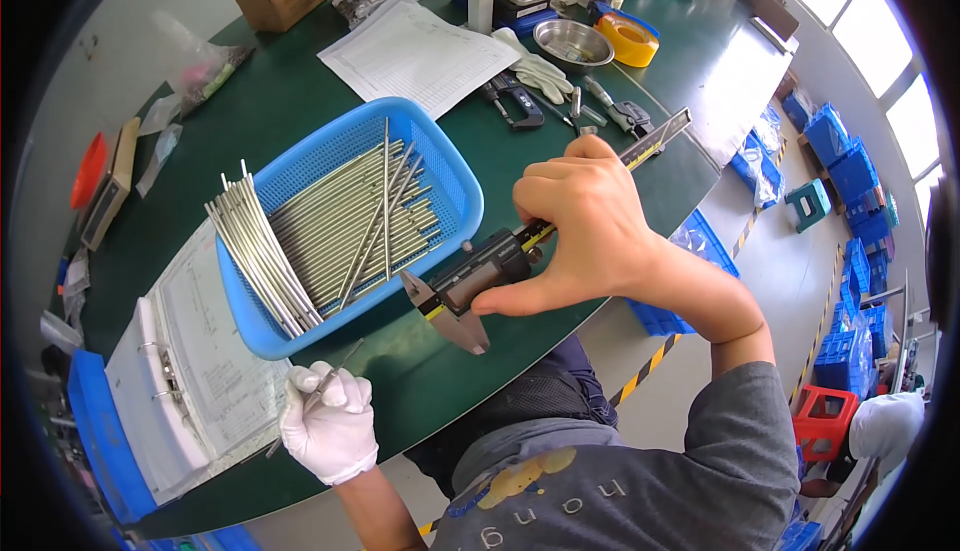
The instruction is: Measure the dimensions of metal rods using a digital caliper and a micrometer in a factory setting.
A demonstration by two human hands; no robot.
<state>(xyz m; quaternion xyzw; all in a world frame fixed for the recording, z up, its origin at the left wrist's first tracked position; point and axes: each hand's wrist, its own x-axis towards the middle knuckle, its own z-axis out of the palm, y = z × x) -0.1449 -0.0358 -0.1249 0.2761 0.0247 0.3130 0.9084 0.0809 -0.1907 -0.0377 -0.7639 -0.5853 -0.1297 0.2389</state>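
Observation:
In my white-gloved left hand (332, 433) I grip a thin metal rod (348, 357), which slants out past the fingers at both ends. My bare right hand (592, 213) is closed around a digital caliper (482, 273), its thumb along the lower side of the body. The caliper's jaws point down and left, apart from the rod. Beyond both hands stands a blue perforated basket (466, 189) of metal rods (325, 213). A few rods lie crosswise on top, and a bundle (262, 259) leans over the left side.
An open ring binder (165, 391) with papers lies left of the basket. Behind it are printed sheets (410, 56), a micrometer (518, 106), a white glove (542, 73), a steel bowl (573, 43) and yellow tape (630, 43). Blue crates (850, 161) and a red stool (825, 421) are right.

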